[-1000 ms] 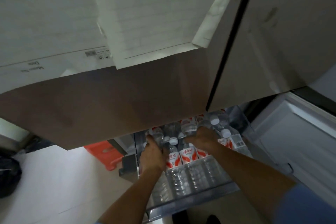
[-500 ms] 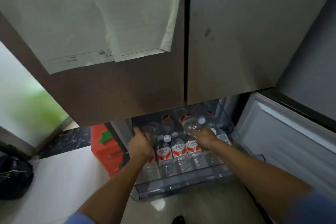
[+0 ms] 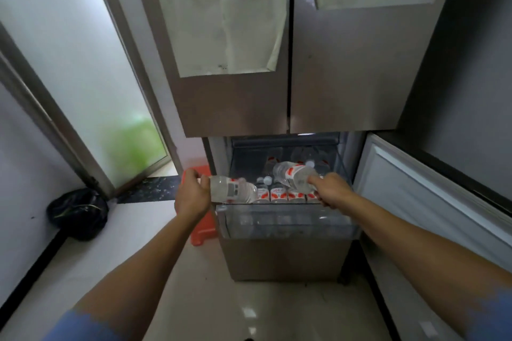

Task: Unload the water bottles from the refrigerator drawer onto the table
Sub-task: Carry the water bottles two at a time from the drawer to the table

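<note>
Head view: my left hand (image 3: 191,196) is gripping one bottle (image 3: 232,193), my right hand (image 3: 331,192) another bottle (image 3: 295,178). Many bottles (image 3: 278,193) are waiting in the drawer (image 3: 285,225); no desk showing.

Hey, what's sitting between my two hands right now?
In the head view, between the left hand and right hand stand the drawer's remaining bottles, below the two lifted ones.

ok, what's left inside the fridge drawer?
The drawer holds a row of upright bottles with red-and-white labels, with more behind. The left hand and right hand each hold one bottle above it. Those bottles hide part of the row, so the count is unclear.
</note>
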A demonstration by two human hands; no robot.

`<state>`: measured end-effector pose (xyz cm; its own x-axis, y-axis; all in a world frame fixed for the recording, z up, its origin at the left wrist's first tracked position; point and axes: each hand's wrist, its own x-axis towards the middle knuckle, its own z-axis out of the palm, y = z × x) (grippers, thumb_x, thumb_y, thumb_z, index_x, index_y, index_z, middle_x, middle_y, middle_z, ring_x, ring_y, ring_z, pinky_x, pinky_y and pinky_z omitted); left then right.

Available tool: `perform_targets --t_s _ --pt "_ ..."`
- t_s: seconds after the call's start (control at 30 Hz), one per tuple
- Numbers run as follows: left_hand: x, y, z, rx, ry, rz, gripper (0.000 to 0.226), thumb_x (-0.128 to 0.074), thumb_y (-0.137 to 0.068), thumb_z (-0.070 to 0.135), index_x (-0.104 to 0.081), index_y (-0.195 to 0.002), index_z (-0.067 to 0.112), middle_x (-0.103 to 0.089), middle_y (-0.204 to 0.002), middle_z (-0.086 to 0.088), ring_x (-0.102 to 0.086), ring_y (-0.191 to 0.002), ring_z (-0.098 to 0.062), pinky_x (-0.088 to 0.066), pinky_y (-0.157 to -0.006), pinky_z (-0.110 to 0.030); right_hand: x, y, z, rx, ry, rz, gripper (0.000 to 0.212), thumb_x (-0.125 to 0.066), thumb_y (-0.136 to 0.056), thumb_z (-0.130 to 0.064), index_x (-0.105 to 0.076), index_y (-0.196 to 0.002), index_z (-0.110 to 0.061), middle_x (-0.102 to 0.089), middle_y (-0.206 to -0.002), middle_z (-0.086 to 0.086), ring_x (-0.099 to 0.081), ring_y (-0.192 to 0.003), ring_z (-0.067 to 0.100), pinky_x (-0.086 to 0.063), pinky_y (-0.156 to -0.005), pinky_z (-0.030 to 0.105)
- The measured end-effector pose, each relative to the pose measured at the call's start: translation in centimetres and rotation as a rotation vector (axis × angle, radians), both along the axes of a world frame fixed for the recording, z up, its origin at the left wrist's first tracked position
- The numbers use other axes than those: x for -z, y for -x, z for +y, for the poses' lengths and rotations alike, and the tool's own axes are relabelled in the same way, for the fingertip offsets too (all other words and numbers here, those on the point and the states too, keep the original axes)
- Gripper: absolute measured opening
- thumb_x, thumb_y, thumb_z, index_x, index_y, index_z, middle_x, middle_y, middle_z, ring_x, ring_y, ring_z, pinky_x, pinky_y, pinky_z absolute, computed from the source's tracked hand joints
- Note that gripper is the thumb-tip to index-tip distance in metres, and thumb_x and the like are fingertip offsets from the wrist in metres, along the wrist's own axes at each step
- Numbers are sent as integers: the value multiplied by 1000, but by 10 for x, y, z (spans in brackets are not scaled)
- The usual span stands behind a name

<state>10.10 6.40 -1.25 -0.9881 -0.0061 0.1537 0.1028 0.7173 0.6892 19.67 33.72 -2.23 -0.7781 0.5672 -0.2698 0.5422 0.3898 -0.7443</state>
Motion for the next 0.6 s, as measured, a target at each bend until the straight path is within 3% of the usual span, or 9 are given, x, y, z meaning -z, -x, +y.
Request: perform_targets --t_s 0.07,0.17,0.3,0.37,0.47,0.53,0.6 --pt "-13 -18 -23 -22 -18 25 26 -39 -100 26 -51 -112 7 -58 -102 -11 -52 -83 -22 -33 -57 -28 -17 -5 -19 -42 -94 14 43 -49 -94 -44 -65 -84 -5 -61 -66 9 -53 -53 21 -38 -52 27" --pt "-30 -35 -67 -101 -20 67 26 -40 -97 26 -55 -108 8 -62 -102 -15 -56 -89 -32 -38 -68 -34 -38 -6 -56 -125 -179 53 45 -50 -91 -45 -64 -95 -2 -66 -86 14 -62 -75 30 -44 -63 34" --pt "-40 -61 -144 -206 54 87 24 -41 -95 32 -55 -101 15 -64 -100 -12 -57 -89 -32 -39 -69 -35 -50 -5 -122 -255 -249 62 46 -50 -91 -45 -68 -89 -2 -65 -65 9 -61 -60 24 -41 -54 30" --pt "-38 -82 -189 -239 94 85 22 -41 -94 34 -55 -98 17 -66 -97 -11 -59 -88 -33 -44 -70 -38 -53 -3 -162 -337 -299 54 45 -50 -92 -44 -68 -91 -3 -66 -69 9 -61 -58 20 -42 -51 28" --pt "-34 -121 -266 -304 166 55 23 -40 -94 36 -54 -99 19 -67 -94 -9 -59 -84 -32 -49 -73 -41 -53 2 -234 -499 -394 21 49 -49 -91 -48 -67 -97 -3 -66 -83 11 -63 -71 25 -48 -59 29" --pt "-32 -151 -321 -365 228 30 24 -38 -96 36 -53 -100 18 -64 -91 -6 -56 -80 -27 -46 -69 -37 -53 0 -292 -607 -473 25 46 -50 -93 -46 -66 -99 -4 -63 -85 10 -57 -66 22 -40 -52 27" --pt "-30 -185 -378 -422 277 2 22 -37 -97 36 -51 -99 20 -60 -90 -4 -53 -78 -23 -39 -66 -34 -49 -6 -355 -739 -546 27 43 -50 -94 -43 -65 -102 -4 -65 -89 12 -60 -67 22 -46 -55 30"
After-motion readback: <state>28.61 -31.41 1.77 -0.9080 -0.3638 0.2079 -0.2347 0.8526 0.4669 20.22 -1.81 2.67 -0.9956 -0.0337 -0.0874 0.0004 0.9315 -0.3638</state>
